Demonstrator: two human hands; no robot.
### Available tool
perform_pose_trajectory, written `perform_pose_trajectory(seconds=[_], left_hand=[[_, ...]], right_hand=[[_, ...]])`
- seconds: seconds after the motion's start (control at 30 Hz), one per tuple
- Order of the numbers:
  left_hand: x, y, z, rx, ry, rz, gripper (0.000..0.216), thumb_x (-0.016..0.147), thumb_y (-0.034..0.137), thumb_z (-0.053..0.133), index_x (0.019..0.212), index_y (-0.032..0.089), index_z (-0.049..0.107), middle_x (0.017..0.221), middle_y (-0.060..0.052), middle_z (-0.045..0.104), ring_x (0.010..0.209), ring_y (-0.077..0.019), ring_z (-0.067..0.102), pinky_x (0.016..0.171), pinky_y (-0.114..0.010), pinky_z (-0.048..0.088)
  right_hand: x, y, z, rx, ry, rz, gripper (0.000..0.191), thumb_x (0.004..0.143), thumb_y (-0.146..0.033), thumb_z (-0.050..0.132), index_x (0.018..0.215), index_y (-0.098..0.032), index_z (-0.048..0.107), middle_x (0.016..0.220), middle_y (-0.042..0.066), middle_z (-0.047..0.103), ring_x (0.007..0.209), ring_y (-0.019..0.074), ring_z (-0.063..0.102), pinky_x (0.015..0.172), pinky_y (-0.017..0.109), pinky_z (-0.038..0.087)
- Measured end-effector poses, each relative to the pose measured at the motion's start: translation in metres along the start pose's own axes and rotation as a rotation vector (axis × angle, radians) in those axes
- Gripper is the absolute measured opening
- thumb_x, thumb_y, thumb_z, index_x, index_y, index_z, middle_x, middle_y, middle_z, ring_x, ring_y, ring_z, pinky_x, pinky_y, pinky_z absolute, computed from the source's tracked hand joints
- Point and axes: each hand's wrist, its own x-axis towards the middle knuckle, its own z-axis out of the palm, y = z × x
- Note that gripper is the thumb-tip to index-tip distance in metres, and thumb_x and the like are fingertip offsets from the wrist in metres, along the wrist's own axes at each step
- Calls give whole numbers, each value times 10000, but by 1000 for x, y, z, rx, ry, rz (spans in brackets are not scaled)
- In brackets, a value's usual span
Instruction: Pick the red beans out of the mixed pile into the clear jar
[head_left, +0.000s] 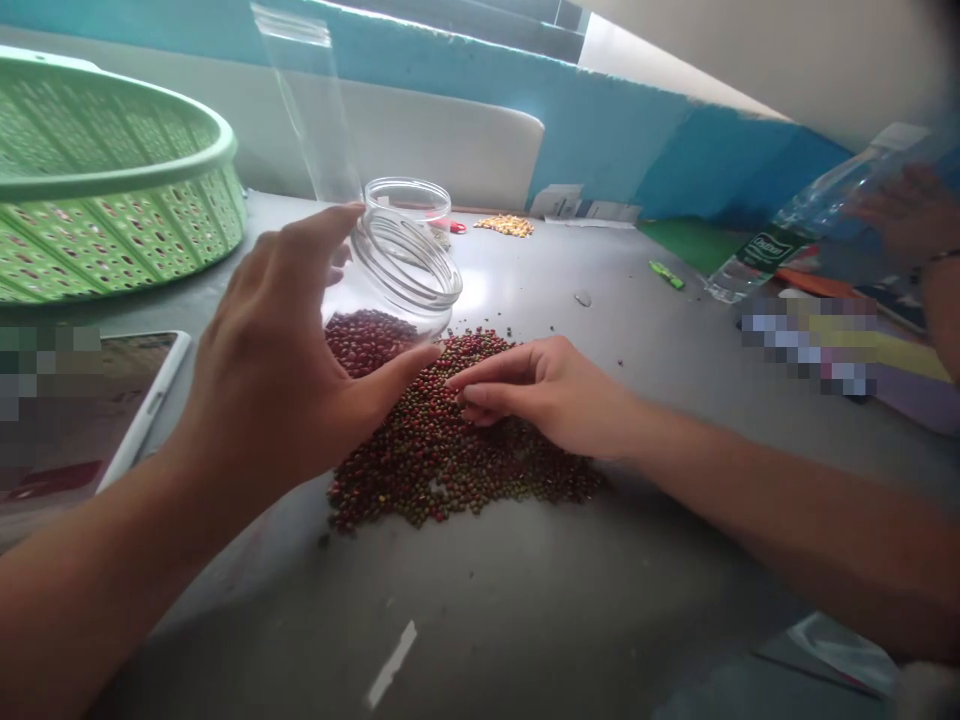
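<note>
My left hand is wrapped round a clear plastic jar, thumb in front and fingers behind. The open mouth of the jar tilts up and to the right, and dark red beans show through its wall. Below and beside it, a loose pile of mixed red and green beans spreads over the grey table. At the pile's upper right, my right hand has thumb and fingertips pinched together, low over the beans. Whatever lies between those fingertips is too small to make out.
A green basket and a white-edged tablet lie left. Behind the jar stand another clear container, a tall clear tube and corn kernels. At right, another person's hand is by a water bottle.
</note>
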Motion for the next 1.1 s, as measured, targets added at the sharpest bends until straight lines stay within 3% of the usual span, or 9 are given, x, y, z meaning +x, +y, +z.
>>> perform_pose_trajectory(seconds=[0.1,0.27,0.63,1.1], left_hand=[[-1,-1,2,-12,-4,-13,894,691,629,683,1423,205,392,1286,-110,587,1124,-316,612,979,-469,510],[-2,-2,5,-10,-12,-10,906,675,633,703,1422,223,396,1287,-105,592,1122,-309,613,994,-443,506],[-3,-2,5,-21,-16,-25,854,706,568,719,1417,220,399,1303,-111,594,1136,-293,605,1011,-419,489],[-4,0,5,-14,-28,12,810,753,536,708,1421,221,376,1283,-124,597,1142,-294,605,982,-439,504]], right_hand=[[5,-1,-4,266,15,124,182,875,-80,615,953,-129,772,885,73,765,794,140,723,815,287,605],[4,-5,-2,399,-14,159,293,844,17,503,907,-91,769,918,114,764,800,150,732,846,302,609],[3,1,-7,275,-84,75,279,755,-25,725,1004,-141,772,913,61,781,843,125,733,870,261,597],[3,2,-6,248,-97,67,255,780,-28,661,962,-154,787,919,62,782,854,142,743,864,283,613]])
